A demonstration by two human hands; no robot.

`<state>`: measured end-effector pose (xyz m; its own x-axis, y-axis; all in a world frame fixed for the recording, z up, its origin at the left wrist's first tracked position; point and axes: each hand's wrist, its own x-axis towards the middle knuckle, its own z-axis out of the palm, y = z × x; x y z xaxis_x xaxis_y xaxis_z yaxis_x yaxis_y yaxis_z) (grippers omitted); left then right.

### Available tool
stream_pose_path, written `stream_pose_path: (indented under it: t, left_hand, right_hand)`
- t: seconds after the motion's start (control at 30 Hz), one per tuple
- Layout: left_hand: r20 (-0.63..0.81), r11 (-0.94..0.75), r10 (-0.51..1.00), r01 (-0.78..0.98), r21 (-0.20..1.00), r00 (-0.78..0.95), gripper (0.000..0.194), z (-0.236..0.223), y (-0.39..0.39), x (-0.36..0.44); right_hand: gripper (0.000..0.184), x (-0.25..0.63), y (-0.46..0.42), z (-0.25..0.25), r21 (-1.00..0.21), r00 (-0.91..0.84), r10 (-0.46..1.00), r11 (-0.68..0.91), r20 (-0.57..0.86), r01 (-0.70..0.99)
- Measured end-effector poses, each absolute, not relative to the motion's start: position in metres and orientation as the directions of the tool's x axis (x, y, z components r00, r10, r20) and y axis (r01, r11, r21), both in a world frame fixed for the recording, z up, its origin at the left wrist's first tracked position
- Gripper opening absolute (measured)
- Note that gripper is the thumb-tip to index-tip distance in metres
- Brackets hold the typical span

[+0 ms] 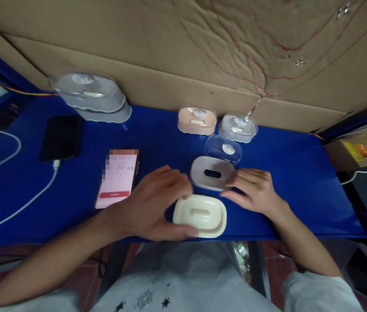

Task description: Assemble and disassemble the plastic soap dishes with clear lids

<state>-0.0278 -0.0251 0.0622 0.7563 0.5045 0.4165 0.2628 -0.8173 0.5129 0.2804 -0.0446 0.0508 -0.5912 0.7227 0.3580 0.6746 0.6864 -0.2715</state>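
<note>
A black phone point(61, 138), plugged into a white cable point(55, 173), is laid toward the left of the blue surface point(287, 164). Stacked grey boxes point(95, 102) are placed by the back edge. A lit phone point(116, 180) is positioned farther right. At the front edge, the cream dish point(201, 214) is spanned at its left end by the left hand point(154, 203), grip spread; pinching cannot be told. A peach box point(197, 122) is set by the back edge. Behind the dish, the grey cover point(212, 164) is met at its right end by the right hand point(257, 190), grip curled; pinching cannot be told. A clear lid point(216, 148) and a grey box point(238, 129) are seen behind.
</note>
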Motion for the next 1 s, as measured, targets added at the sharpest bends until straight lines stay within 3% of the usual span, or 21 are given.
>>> stream_pose_path:
  t: [0.1,0.2,0.27,0.37,0.47,0.53,0.63,0.73,0.87,1.0]
  left_hand:
    - [0.147,-0.847,0.449,0.368,0.385,0.881,0.081,0.049,-0.037,-0.021]
    - [-0.004,-0.818,0.474,0.442,0.369,0.880,0.096,0.036,-0.049,-0.020]
    - [-0.054,-0.743,0.528,0.492,0.455,0.848,0.090,0.034,-0.047,-0.021]
    - [-0.056,-0.523,0.671,0.526,0.671,0.739,0.093,0.039,-0.033,-0.020]
    - [-0.041,-0.226,0.832,0.405,0.886,0.553,0.095,0.040,-0.016,-0.014]
    - [-0.110,0.001,0.892,0.241,0.971,0.438,0.095,0.038,-0.009,-0.010]
    - [-0.217,0.221,0.896,0.033,0.975,0.387,0.103,0.032,-0.007,-0.005]
    - [-0.216,0.249,0.876,-0.022,0.968,0.432,0.110,0.026,-0.010,-0.001]
    - [-0.185,0.226,0.870,-0.038,0.973,0.458,0.121,0.021,-0.013,0.002]
    - [-0.174,0.230,0.859,-0.059,0.972,0.482,0.125,0.021,-0.013,0.004]
  right_hand:
    - [0.040,0.267,-0.039,0.042,-0.204,-0.686,0.696,0.718,0.212,0.666]
    - [0.035,0.265,-0.034,0.038,-0.248,-0.652,0.728,0.685,0.210,0.685]
    - [0.031,0.269,-0.032,0.039,-0.386,-0.514,0.808,0.589,0.288,0.710]
    - [0.031,0.277,-0.030,0.044,-0.683,-0.136,0.929,0.346,0.343,0.644]
    - [0.032,0.279,-0.029,0.045,-0.815,0.029,0.953,0.241,0.301,0.526]
    - [0.026,0.275,-0.030,0.044,-0.801,-0.072,0.944,0.312,0.322,0.510]
    - [0.026,0.265,-0.034,0.041,-0.689,-0.370,0.855,0.514,0.363,0.511]
    - [0.036,0.256,-0.039,0.037,-0.578,-0.547,0.755,0.642,0.363,0.503]
    - [0.039,0.252,-0.043,0.033,-0.451,-0.606,0.706,0.705,0.367,0.548]
    - [0.039,0.264,-0.032,0.028,-0.474,-0.627,0.696,0.709,0.351,0.522]
